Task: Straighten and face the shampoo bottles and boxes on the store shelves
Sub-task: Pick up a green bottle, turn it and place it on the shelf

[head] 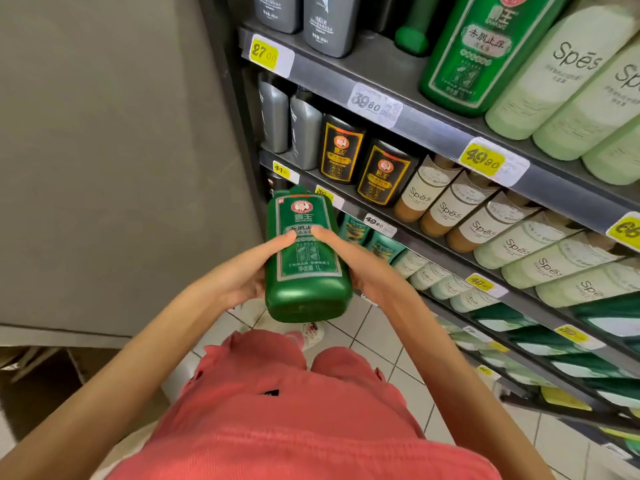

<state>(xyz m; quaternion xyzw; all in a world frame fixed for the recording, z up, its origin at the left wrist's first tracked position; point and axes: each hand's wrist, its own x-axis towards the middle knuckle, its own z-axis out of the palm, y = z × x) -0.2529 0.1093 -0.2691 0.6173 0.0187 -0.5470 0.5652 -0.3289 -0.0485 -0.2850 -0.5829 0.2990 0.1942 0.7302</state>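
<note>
Head view: both hands hold 1 green bottle (306, 258) off the shelves, out in front of the body and above the tiled floor (377, 344). The left hand (242, 275) cups its side from 9 o'clock, the right hand (360, 265) from 3 o'clock; each grip is pressed onto the bottle, with a finger of each laid across the label. Label faces the camera, cap end away at 12 o'clock, base nearest the body.

At 1 o'clock on the top shelf (433, 131) a matching tall green bottle (481, 53) stands with its label forward; the bare patch of shelf to its left, at 11 o'clock from it, looks like the likely home for the held one, though that is a guess. Grey bottles (322, 22) sit further left. On the shelf below, black bottles (363, 161) and Spes bottles (446, 206) stand in rows, mostly label out.

Judging by this, most visible stock is already faced. Left to do: set the held bottle back upright with label forward, then check the lower shelves at 4 o'clock, which are too blurred to assess.
</note>
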